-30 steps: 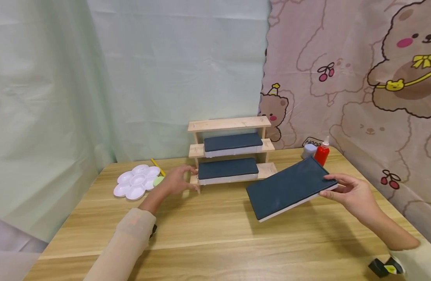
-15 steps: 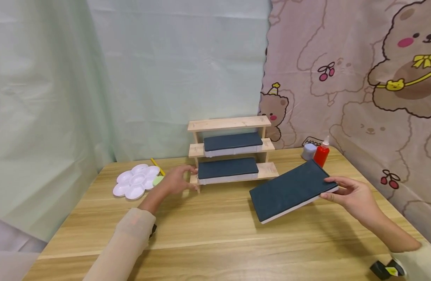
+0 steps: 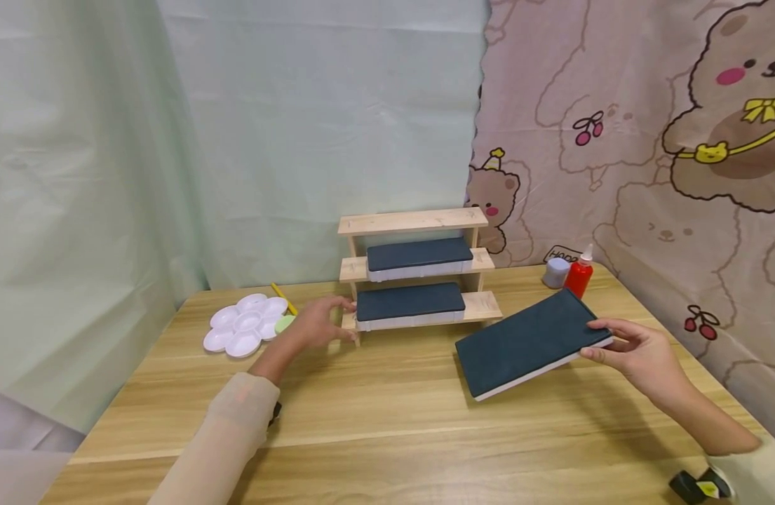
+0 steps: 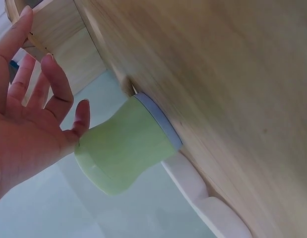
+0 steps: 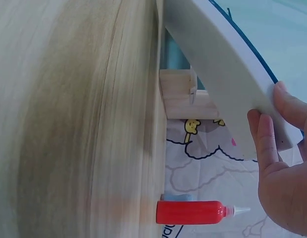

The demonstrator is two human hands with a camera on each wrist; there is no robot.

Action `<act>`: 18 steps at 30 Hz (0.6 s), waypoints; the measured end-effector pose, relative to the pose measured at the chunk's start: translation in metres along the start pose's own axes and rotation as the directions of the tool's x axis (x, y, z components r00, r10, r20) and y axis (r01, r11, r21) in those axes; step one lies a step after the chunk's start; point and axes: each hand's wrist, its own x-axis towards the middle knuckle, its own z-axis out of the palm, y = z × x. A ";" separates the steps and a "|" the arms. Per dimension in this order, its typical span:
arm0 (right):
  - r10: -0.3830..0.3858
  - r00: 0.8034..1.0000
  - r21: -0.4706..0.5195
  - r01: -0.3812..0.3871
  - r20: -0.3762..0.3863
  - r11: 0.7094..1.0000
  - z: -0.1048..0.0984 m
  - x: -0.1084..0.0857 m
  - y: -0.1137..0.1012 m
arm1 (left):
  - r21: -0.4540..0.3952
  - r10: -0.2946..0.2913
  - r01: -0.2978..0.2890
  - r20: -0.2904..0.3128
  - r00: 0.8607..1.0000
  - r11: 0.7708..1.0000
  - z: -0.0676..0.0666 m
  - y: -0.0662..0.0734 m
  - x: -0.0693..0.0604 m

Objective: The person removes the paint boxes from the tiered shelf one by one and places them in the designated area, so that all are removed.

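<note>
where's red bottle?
In the head view, the red bottle stands back right on the table, beside the bluish jar, partly behind the dark-topped slab in the right hand.

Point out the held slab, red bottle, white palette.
Held slab [image 3: 532, 344], head view: middle of dark face.
Red bottle [image 5: 189, 212], right wrist view: red body.
White palette [image 3: 247, 322], head view: center well.
</note>
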 end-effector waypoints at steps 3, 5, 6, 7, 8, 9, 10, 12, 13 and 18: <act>0.009 1.000 -0.006 -0.009 -0.006 1.000 -0.001 0.000 0.002 | -0.004 0.004 -0.004 0.000 1.000 1.000 0.001 -0.001 0.001; 0.021 1.000 -0.026 -0.021 -0.011 0.999 -0.002 0.000 0.003 | -0.003 0.007 -0.007 0.000 1.000 1.000 0.001 -0.002 0.001; 0.027 1.000 -0.035 -0.028 -0.015 0.999 -0.002 0.000 0.004 | -0.002 0.008 -0.008 0.001 1.000 1.000 0.001 -0.002 0.001; 0.031 0.999 -0.044 -0.032 -0.019 0.999 -0.003 -0.001 0.004 | -0.003 0.004 -0.004 0.001 1.000 1.000 0.000 -0.002 0.001; 0.037 0.999 -0.052 -0.038 -0.023 0.998 -0.003 -0.001 0.004 | -0.004 0.003 -0.003 0.000 1.000 1.000 0.000 -0.002 0.001; 0.039 0.999 -0.064 -0.041 -0.028 0.997 -0.003 -0.001 0.004 | -0.003 0.004 -0.004 0.001 1.000 1.000 0.000 -0.003 0.001; 0.040 0.999 -0.071 -0.042 -0.032 0.997 -0.004 -0.001 0.005 | -0.004 0.004 -0.004 0.002 1.000 1.000 0.000 -0.003 0.001; 0.039 0.999 -0.075 -0.042 -0.038 0.996 -0.005 -0.001 0.006 | -0.006 0.004 -0.004 0.003 1.000 1.000 0.000 -0.003 0.001; 0.039 0.998 -0.077 -0.042 -0.040 0.996 -0.005 -0.002 0.006 | -0.009 0.002 -0.002 0.004 1.000 1.000 0.000 -0.003 0.001; 0.049 0.998 -0.097 -0.053 -0.047 0.994 -0.007 -0.002 0.007 | -0.004 0.014 -0.014 0.003 1.000 1.000 -0.001 -0.003 0.002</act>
